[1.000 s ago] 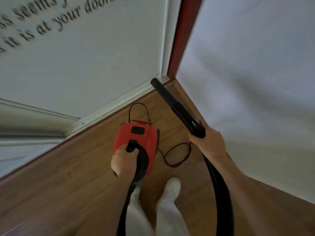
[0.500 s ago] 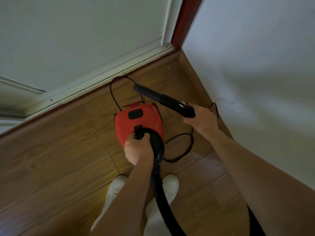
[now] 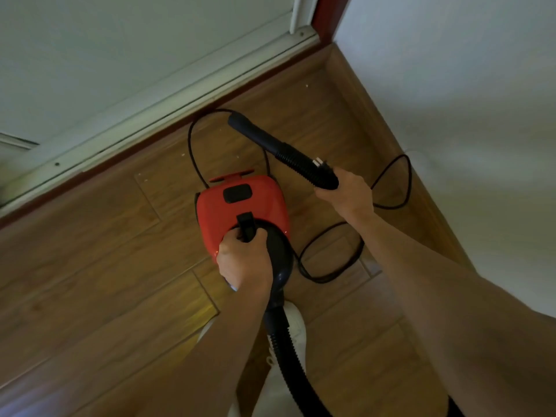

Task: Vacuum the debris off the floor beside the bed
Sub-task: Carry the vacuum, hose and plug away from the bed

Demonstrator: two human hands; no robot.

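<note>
While left hand [image 3: 243,260] grips red vacuum [image 3: 240,206] handle | right hand [image 3: 346,194] grips nozzle [image 3: 279,152] | debris [image 3: 306,84] beyond nozzle

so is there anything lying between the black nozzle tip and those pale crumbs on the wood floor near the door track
Yes. The thin black power cord loops across the wooden floor below the black vacuum nozzle held by the right hand, with pale specks of debris on both sides of it. Nothing else visible blocks them.
</note>
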